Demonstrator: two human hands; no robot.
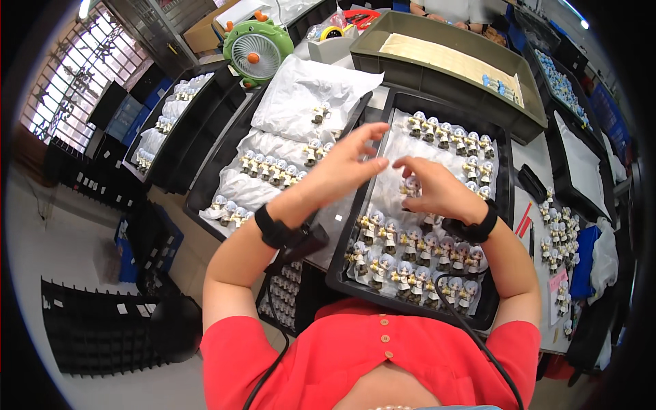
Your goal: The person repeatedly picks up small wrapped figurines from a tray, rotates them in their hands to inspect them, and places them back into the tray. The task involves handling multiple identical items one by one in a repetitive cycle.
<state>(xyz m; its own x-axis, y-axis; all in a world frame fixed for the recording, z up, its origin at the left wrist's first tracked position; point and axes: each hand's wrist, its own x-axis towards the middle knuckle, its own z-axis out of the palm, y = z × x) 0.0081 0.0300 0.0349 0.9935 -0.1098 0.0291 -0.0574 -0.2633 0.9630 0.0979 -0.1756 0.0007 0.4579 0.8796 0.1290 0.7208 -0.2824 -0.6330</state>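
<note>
My right hand (437, 190) holds a small figurine (411, 186) with pale hair over the black tray (502, 205) in front of me. My left hand (345, 164) hovers beside it with its fingers spread, its fingertips close to the figurine, holding nothing that I can see. Several rows of the same small figurines (410, 263) stand on white sheeting in that tray, near and far. Both wrists wear black bands.
A second black tray (205, 198) at left holds more figurines on crumpled white plastic (314, 89). A green desk fan (256, 49) stands behind it. A grey-green bin (444, 85) sits at the back. More figurines (560, 232) and a blue cloth (584, 263) lie at right. Another person sits across the table.
</note>
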